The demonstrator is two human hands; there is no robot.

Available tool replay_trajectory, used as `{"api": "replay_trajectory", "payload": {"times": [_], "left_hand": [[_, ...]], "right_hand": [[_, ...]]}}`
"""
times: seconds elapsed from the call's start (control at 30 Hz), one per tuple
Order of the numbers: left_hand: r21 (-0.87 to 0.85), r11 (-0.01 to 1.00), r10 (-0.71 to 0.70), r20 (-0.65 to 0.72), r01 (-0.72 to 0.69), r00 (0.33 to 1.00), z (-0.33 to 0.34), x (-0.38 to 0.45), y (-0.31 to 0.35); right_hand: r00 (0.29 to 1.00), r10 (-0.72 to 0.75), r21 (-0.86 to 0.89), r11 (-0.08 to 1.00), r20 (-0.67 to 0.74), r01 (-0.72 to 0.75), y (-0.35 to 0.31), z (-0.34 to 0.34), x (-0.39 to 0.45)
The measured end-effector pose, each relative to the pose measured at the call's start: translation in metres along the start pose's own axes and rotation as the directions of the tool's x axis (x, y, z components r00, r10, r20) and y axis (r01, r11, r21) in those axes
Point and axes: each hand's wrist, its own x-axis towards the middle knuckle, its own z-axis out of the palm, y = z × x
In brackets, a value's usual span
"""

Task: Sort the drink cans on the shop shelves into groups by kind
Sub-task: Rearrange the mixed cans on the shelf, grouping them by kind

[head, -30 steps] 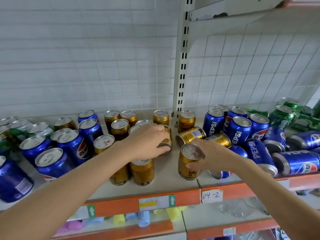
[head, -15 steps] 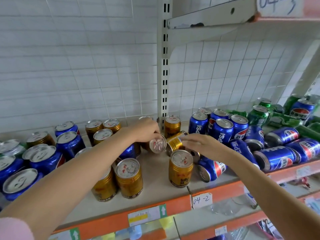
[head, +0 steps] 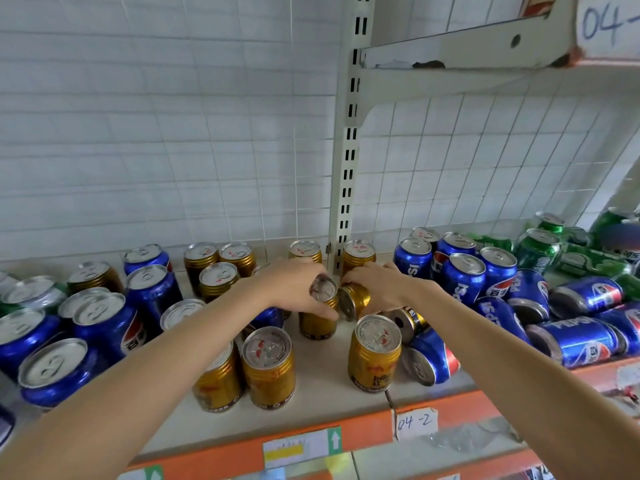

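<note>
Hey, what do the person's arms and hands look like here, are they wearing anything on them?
Both forearms are bare from the frame edge to the wrists. The left hand and the right hand show no gloves, rings, watch or bracelets. No sleeve shows in this view.
</note>
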Motion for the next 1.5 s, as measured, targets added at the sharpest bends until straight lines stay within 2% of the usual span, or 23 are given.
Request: {"api": "replay_trajectory", "payload": {"times": [0.07,0.1,0.17,0.23,0.3,0.4,0.47,0.6,0.7,0.8,0.9,1.03,1.17,1.23,1.33,1.4,1.5], "left_hand": [[0.072,0.997,-0.024,-0.049,0.027,0.998,0.004,-0.002,0.001],[0.067,0.997,-0.035,-0.066,0.040,0.997,0.005,-0.002,0.001],[0.035,0.998,-0.049,-0.071,0.052,0.996,0.007,-0.002,-0.001],[0.020,0.998,-0.053,-0.060,0.054,0.997,0.008,-0.002,-0.002],[0.026,0.998,-0.055,-0.056,0.057,0.997,0.007,-0.002,-0.001],[0.067,0.997,-0.043,-0.062,0.047,0.997,0.005,-0.002,0.004],[0.022,1.000,-0.016,-0.105,0.019,0.994,0.004,-0.004,0.011],[-0.116,0.985,0.097,-0.254,-0.130,0.962,0.002,-0.012,0.041],[-0.146,0.963,0.201,-0.168,-0.226,0.965,0.010,-0.015,0.068],[-0.123,0.959,0.249,-0.063,-0.255,0.967,0.025,-0.015,0.083],[-0.168,0.958,0.222,-0.073,-0.231,0.972,0.029,-0.015,0.082],[-0.122,0.979,0.159,-0.038,-0.162,0.987,0.022,-0.017,0.064],[-0.132,0.983,0.129,-0.008,-0.129,0.992,0.019,-0.021,0.050],[-0.167,0.978,0.122,-0.026,-0.125,0.992,0.022,-0.023,0.049],[-0.222,0.967,0.107,-0.081,-0.122,0.991,0.028,-0.026,0.047],[-0.241,0.962,0.109,-0.100,-0.130,0.989,0.031,-0.027,0.046],[-0.262,0.953,0.124,-0.122,-0.153,0.985,0.035,-0.029,0.044]], "right_hand": [[0.996,0.034,0.191,0.981,-0.079,-0.019,0.002,-0.001,-0.003],[0.989,0.085,0.347,0.937,-0.124,-0.037,0.005,-0.001,-0.004],[0.962,0.229,0.642,0.762,-0.148,-0.083,0.007,0.001,-0.010],[0.940,0.309,0.738,0.667,-0.145,-0.106,0.007,0.007,-0.014],[0.944,0.298,0.729,0.677,-0.140,-0.105,0.004,0.010,-0.015],[0.969,0.231,0.611,0.781,-0.088,-0.131,0.000,0.004,-0.018],[0.981,0.188,0.492,0.860,-0.053,-0.138,0.002,-0.007,-0.029],[0.958,0.287,0.242,0.931,-0.025,-0.273,0.021,-0.017,-0.065],[0.927,0.374,0.132,0.918,0.022,-0.373,0.034,-0.009,-0.082],[0.895,0.443,0.207,0.871,0.055,-0.445,0.035,0.003,-0.088],[0.874,0.483,0.295,0.830,0.046,-0.474,0.025,0.008,-0.087],[0.865,0.500,0.367,0.796,0.046,-0.480,0.019,0.008,-0.084],[0.817,0.577,0.410,0.746,-0.003,-0.525,0.017,0.014,-0.080],[0.822,0.565,0.419,0.766,-0.079,-0.487,0.014,0.022,-0.079],[0.834,0.522,0.522,0.769,-0.177,-0.370,0.013,0.025,-0.080],[0.871,0.467,0.535,0.780,-0.152,-0.325,0.015,0.025,-0.077],[0.918,0.392,0.381,0.858,-0.052,-0.345,0.014,0.030,-0.065]]}}
